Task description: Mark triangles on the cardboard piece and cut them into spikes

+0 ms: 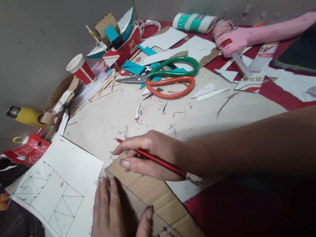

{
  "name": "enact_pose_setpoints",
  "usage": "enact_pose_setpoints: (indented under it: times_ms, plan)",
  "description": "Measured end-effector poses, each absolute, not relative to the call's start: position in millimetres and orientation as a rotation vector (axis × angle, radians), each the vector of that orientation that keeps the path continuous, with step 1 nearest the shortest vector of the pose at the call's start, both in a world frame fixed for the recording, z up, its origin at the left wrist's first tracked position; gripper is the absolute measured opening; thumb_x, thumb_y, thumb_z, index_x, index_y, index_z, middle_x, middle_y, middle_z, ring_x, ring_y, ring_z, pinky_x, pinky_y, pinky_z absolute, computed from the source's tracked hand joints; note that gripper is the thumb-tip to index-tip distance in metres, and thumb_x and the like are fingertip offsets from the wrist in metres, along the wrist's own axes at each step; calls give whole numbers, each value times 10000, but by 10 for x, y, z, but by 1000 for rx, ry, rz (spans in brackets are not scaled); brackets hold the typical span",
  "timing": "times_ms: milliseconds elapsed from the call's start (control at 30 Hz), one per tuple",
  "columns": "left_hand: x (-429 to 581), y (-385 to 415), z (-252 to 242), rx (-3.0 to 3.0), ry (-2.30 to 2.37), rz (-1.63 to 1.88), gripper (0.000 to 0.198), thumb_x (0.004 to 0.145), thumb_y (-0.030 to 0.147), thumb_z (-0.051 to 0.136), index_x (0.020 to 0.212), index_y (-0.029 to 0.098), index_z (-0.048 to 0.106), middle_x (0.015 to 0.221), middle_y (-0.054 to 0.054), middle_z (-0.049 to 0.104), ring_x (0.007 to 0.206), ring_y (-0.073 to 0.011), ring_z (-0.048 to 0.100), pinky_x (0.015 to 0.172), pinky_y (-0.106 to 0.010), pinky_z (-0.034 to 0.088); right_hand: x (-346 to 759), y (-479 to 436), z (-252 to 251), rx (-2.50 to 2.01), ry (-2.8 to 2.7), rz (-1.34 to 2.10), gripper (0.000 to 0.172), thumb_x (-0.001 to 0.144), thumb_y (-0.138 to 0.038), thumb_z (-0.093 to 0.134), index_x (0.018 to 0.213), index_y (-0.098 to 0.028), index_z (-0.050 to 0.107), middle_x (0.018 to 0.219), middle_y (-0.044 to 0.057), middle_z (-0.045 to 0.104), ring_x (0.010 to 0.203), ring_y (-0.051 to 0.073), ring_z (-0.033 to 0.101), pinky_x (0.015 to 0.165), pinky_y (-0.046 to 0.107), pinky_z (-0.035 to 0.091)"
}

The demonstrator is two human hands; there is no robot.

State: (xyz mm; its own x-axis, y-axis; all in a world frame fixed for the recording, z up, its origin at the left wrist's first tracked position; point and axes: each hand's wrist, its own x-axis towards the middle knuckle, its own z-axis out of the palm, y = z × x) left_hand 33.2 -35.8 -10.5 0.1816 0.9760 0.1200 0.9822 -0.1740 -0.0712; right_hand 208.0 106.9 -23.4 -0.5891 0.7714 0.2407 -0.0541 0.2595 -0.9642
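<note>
pencil (pixel 163 164) gripped by right hand (pixel 156 153), ruler (pixel 171 235) part-hidden by spread left hand (pixel 111 222)
cardboard (pixel 152 195) is cropped below; littered table (pixel 89 120) is backed by walls (pixel 50 28).

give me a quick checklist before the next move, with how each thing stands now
1. Pencil in the right grip: ok.
2. Pencil's tip sharp: cannot tell, too small.
3. Left grip laid at the clear ruler, over cardboard: ok.
4. Drawn sheet in view beside it: ok, its lines show.
5. Scissors apart from both grips: ok.
6. Work surface free of scraps: not ok, paper scraps lie there.
</note>
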Motion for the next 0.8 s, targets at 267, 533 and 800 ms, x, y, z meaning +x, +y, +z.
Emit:
enact_pose_setpoints:
  times_ms: [267, 533, 800]
  plan:
    - [249, -362, -124, -2351, -1815, 28, 810, 832, 493, 583, 1444, 22, 336, 1409, -285, 470, 1319, -382, 434, 943, -529, 518, 2082, 1079, -258, -679, -1808, 1358, 265, 855, -217, 613, 1059, -72, 700, 624, -17, 617, 567, 87, 548, 605, 202, 450]
    - [277, -339, -126, -2340, -1807, 23, 801, 834, 493, 576, 1452, 49, 328, 1382, -281, 487, 1278, -395, 465, 914, -552, 522, 2081, 1080, -238, -681, -1808, 1408, 291, 859, -214, 603, 1083, -49, 687, 588, -29, 600, 505, 76, 522, 538, 187, 434]
    - [233, -334, -142, -2343, -1766, 45, 870, 802, 521, 610, 1478, 82, 283, 1384, -281, 479, 1230, -415, 497, 892, -575, 523, 2069, 1066, -213, -719, -1795, 1465, 285, 847, -195, 608, 1096, -80, 686, 586, -36, 601, 512, 84, 522, 542, 198, 434]
